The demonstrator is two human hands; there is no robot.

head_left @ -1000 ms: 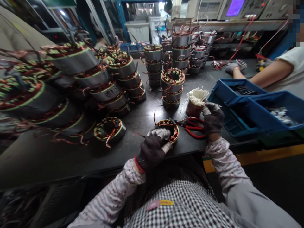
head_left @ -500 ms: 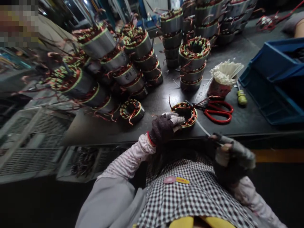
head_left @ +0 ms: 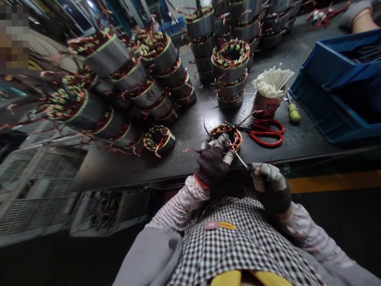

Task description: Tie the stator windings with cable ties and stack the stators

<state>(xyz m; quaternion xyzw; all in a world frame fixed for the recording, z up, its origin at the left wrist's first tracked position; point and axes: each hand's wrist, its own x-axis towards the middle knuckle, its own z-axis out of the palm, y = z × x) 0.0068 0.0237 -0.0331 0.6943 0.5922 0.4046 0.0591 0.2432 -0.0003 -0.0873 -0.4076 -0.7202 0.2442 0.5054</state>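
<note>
A small motor stator [head_left: 237, 140] with copper windings lies on the table near its front edge. My left hand [head_left: 213, 161], in a dark glove with pale finger wraps, grips its near left side, fingers over the rim and opening. From the stator a thin white tie [head_left: 241, 159] runs to my right hand [head_left: 270, 183], whose closed fingers pinch its end. The tie's other end is lost among the windings and my left fingers. Red-handled scissors [head_left: 267, 132] lie just right of the stator, their blades pointing at it.
Another small stator [head_left: 159, 141] sits to the left, before tall stacks of stators [head_left: 149, 93]. A cup [head_left: 266, 104] of white ties, a yellow-green-handled tool [head_left: 294, 113] and blue bins [head_left: 336, 85] stand right. Another person's arm [head_left: 364, 20] shows far right. Crates [head_left: 38, 186] are lower left.
My right hand has moved left and slightly up, closer to the stator, and less of the white tie shows between them. My left fingers have shifted on the stator. The whole view has shifted somewhat.
</note>
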